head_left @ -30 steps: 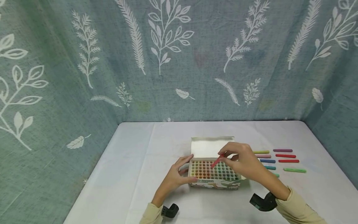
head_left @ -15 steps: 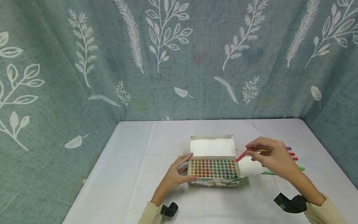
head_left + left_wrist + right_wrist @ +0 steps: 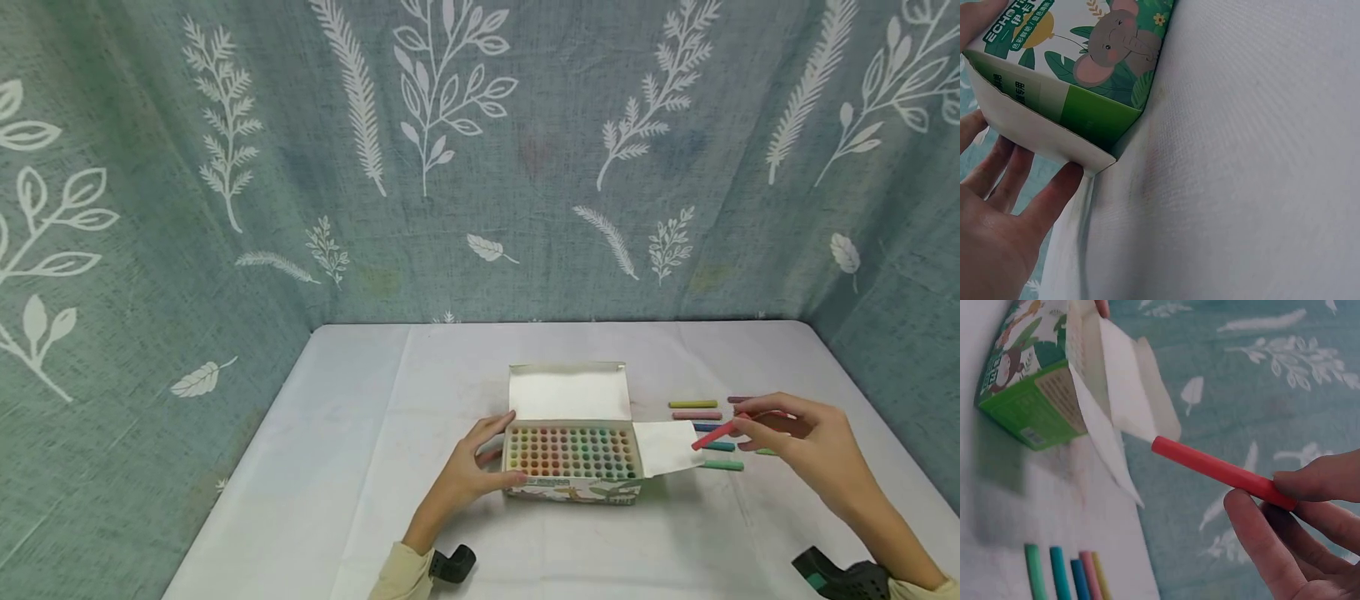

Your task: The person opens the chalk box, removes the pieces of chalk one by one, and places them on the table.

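Note:
My right hand (image 3: pixel 806 446) pinches a red chalk stick (image 3: pixel 1216 469) between thumb and fingertips, its free end pointing out toward the box. In the head view this chalk is right of the box, over the edge of the white side flap (image 3: pixel 663 448). The printed cardboard chalk box (image 3: pixel 573 492) stands with its lid raised, and rows of coloured round ends show inside. My left hand (image 3: pixel 468 475) holds the box's left end, thumb at the front and fingers toward the back. In the left wrist view, fingertips touch the box's open end flap (image 3: pixel 1035 128).
Several chalks lie on the white table right of the box, among them a yellow chalk (image 3: pixel 692 404), a pink chalk (image 3: pixel 696 415) and a green chalk (image 3: pixel 722 466). My right hand partly covers others. A patterned curtain (image 3: pixel 450 283) hangs behind the table.
My right hand has moved right with the red chalk, from over the box to past its side flap, uncovering the box's contents. My left hand stays on the box.

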`<state>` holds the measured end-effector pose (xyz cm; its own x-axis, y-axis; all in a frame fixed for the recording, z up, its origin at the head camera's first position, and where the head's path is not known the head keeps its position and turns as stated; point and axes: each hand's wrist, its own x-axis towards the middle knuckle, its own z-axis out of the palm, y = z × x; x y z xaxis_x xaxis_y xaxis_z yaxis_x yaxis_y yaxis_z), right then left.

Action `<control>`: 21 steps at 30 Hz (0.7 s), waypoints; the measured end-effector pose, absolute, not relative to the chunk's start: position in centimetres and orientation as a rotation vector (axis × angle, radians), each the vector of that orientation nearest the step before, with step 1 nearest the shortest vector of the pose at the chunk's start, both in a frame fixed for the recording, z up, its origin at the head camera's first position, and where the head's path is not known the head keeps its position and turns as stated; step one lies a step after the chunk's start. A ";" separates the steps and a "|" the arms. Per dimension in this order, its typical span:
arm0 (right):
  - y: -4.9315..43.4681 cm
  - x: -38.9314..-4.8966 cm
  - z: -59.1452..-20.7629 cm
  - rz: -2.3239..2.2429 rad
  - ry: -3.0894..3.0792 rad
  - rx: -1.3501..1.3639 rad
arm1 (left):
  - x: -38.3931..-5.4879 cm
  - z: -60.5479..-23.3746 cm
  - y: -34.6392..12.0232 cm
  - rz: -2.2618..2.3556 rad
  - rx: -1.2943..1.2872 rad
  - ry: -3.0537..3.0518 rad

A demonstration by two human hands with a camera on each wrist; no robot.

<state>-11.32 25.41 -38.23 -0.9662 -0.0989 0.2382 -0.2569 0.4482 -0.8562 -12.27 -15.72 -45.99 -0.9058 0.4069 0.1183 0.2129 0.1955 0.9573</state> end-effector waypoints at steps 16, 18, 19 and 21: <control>31.5 -11.1 -44.0 1.642 -2.486 -0.015 | -12.0 -45.8 -15.7 1.763 0.586 2.328; 32.1 -11.3 -44.9 1.660 -2.491 -0.096 | -12.0 -45.8 -15.7 1.756 0.588 2.334; 32.5 -11.4 -45.5 1.677 -2.489 -0.133 | -12.0 -45.7 -15.7 1.748 0.587 2.344; 33.3 -11.6 -46.7 1.686 -2.505 -0.235 | -12.1 -46.0 -15.7 1.730 0.570 2.374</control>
<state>-11.63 33.29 -46.66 -0.9816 0.1907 0.0066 0.0656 0.3701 -0.9267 -12.08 -15.72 -46.02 -0.9166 0.3868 0.1008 0.2144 0.2631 0.9406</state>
